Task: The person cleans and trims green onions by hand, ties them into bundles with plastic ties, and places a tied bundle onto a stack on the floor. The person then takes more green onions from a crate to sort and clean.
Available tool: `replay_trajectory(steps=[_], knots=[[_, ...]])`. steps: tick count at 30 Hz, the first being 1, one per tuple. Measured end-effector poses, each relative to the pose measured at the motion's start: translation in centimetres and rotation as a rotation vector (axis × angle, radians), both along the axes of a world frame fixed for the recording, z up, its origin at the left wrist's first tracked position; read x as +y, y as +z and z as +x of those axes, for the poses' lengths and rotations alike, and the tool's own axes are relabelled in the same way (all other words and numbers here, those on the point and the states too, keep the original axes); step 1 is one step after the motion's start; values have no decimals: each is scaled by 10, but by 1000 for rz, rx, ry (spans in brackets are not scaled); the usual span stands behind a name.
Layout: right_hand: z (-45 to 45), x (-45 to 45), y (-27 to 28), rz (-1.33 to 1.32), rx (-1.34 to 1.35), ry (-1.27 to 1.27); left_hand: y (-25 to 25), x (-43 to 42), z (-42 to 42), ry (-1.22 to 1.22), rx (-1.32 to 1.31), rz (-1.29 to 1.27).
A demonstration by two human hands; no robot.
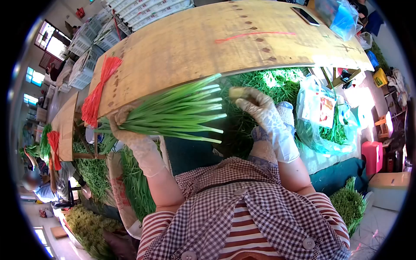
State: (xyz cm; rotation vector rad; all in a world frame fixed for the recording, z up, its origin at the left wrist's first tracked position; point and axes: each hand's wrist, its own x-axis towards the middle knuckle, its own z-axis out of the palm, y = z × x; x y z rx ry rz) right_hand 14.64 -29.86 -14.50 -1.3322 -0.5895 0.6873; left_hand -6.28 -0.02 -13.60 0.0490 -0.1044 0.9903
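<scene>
My left hand [125, 128], in a thin pale glove, is closed around a bunch of green chives [177, 108]. The stalks fan out to the right, their pale cut ends roughly lined up beside the table edge. My right hand [260, 108], also gloved, is just right of those ends, apart from them. Its fingers are loosely curved, with a gap to the thumb and nothing visible between them. A bundle of red ties [102, 91] lies on the wooden table [182, 52] near my left hand.
A single red tie [255, 36] and a phone [305, 16] lie on the table. Loose greens [277, 80] are heaped below its edge, beside plastic bags [320, 112]. White crates [82, 71] are stacked at back left. Another person [43, 186] is at far left.
</scene>
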Motion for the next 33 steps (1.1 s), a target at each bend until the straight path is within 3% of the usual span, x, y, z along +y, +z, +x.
replay_trajectory(steps=[3,5,7,9,11,13,18,21,24,28,31,33], knots=[[-15,14,5,16,97,88,16,-22,14,78,176,48],[-10,16,0,-9,21,-23,6,-6,7,-24,62,55],[7,16,-5,52,-80,-176,5,-1,4,-29,83,63],[18,16,-7,-64,-141,-271,12,-11,4,38,210,62],[16,21,-2,-5,-131,-171,13,-14,4,59,266,49],[8,31,2,21,-223,-242,10,-12,8,2,221,24],[9,43,7,-26,-573,-85,4,-15,18,-125,148,-22],[-2,39,35,-146,-595,-69,13,-28,23,-30,193,-78],[4,44,15,-68,-803,-39,16,-31,22,-26,229,-88],[-3,46,8,236,-436,-6,13,-31,26,42,256,-14],[-4,39,7,128,-450,-28,21,-36,29,62,276,-61],[-4,38,7,51,-623,-28,20,-35,31,44,247,-52]])
